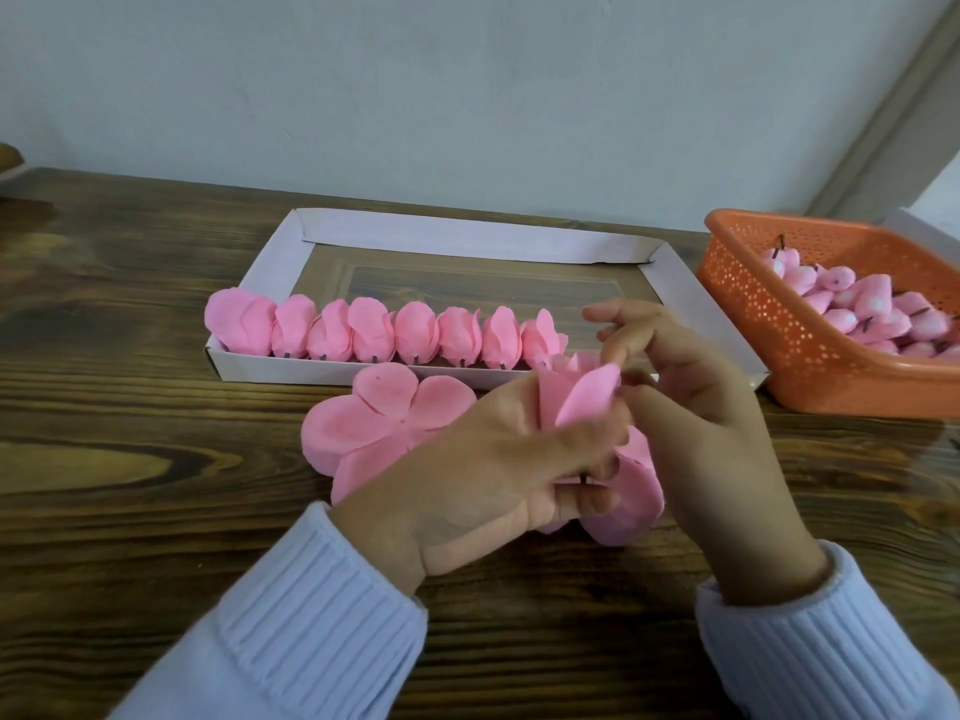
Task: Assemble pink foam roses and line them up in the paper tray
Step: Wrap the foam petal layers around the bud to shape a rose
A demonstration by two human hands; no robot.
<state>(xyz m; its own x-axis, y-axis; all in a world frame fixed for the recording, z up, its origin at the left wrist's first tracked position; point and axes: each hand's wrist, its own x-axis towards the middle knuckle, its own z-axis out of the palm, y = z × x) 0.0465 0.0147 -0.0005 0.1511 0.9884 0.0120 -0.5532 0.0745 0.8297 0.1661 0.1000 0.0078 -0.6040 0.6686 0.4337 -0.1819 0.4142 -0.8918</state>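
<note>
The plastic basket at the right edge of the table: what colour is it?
The plastic basket is orange, with perforated walls; the head view shows it.

Dark-stained wooden table (130,407), bold in grain with an oval knot at 8 o'clock, fills the lower two-thirds of the view. Behind it, from 10 to 2 o'clock, a plain pale grey-white wall (415,85) meets the table's far edge. A grey-beige strip (883,122), possibly trim, runs diagonally at 2 o'clock. Light is soft and even, with a faint sheen on the tabletop at 3 o'clock. A brown object (8,158), cut off by the picture's edge, sits at 10 o'clock.
</note>
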